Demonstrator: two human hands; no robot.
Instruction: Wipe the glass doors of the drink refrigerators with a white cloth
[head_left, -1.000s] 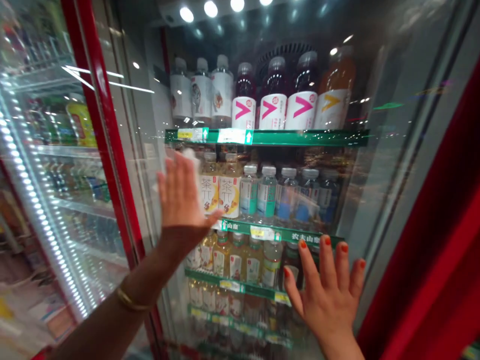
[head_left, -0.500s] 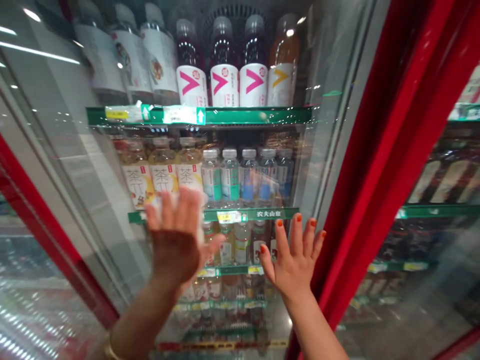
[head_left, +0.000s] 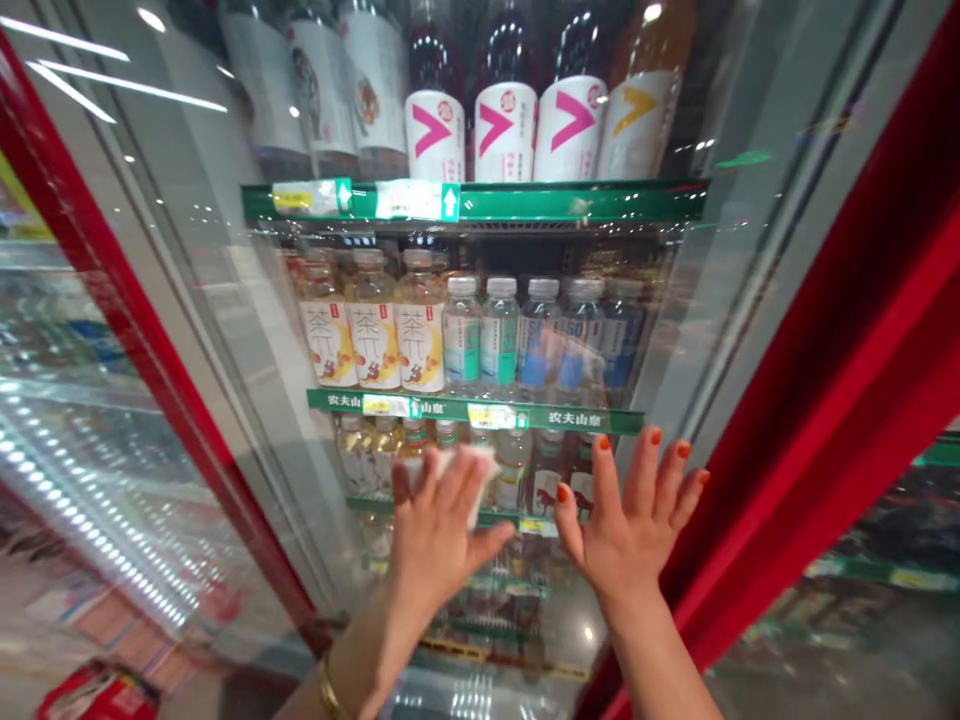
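Observation:
My left hand (head_left: 435,535) is pressed flat against the glass door (head_left: 240,300) of a drinks fridge, fingers stretched out, with a white cloth (head_left: 472,470) under the fingertips. My right hand (head_left: 626,520), with orange nails, lies flat and spread on the same glass just to the right, near the red door frame (head_left: 825,400). Behind the glass are green shelves (head_left: 480,200) with bottles (head_left: 510,120) in rows.
A second red frame post (head_left: 150,350) stands on the left, with a lit fridge section beyond it. Tea bottles (head_left: 371,335) and water bottles (head_left: 517,335) fill the middle shelf. A red package (head_left: 97,695) lies at the bottom left.
My left hand has slid down and to the right across the glass with the cloth. My right hand stays flat on the glass. The view has shifted.

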